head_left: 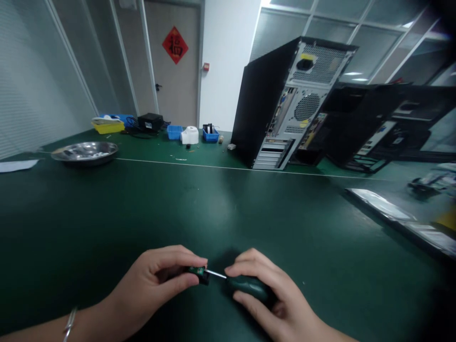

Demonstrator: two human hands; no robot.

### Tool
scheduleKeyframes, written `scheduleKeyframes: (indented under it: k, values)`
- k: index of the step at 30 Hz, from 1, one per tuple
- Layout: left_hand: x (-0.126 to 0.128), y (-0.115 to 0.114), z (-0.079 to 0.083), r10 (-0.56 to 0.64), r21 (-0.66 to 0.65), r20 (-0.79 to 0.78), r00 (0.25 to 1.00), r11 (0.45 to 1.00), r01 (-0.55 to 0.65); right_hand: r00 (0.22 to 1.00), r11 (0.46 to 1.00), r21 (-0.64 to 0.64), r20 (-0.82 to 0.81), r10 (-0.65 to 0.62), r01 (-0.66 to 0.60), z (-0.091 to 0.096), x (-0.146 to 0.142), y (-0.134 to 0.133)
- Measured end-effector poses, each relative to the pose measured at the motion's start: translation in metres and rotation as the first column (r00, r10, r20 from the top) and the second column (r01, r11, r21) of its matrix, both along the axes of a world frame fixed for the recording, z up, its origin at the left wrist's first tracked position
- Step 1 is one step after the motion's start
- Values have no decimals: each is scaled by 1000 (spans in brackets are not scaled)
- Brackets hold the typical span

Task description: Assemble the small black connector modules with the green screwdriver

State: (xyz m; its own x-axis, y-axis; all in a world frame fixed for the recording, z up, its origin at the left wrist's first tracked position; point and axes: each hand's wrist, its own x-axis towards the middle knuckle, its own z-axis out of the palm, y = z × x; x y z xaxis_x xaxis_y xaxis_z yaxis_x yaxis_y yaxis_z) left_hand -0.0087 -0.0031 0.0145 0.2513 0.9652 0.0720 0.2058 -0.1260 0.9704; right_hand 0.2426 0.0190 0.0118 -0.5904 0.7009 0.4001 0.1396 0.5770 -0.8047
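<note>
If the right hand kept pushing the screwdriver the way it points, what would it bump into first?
The right hand aims the screwdriver leftward, so its tip meets the small green part pinched in the left hand. They look touching already, though depth is unclear.

Head-worn camera, looking forward and down, close over green table point(107, 228)

PC repair workshop | green bench mat point(228, 204) | open towers point(285, 102) | parts bins point(174, 132)

Dim overhead light, soft sheen on table point(221, 199), blurred, darkened, warped edges
</note>
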Motion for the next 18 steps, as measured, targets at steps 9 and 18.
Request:
scheduleKeyframes:
  k: [9,18]
  values:
    - [2,-1,-1,53,-126,29,998,991,-49,1000,1000,-14,14,11,-10,-1,1,1]
    - [3,-1,0,11,-82,11,1000,997,-10,1000,997,-75,-1,7,-7,6,-1,-1]
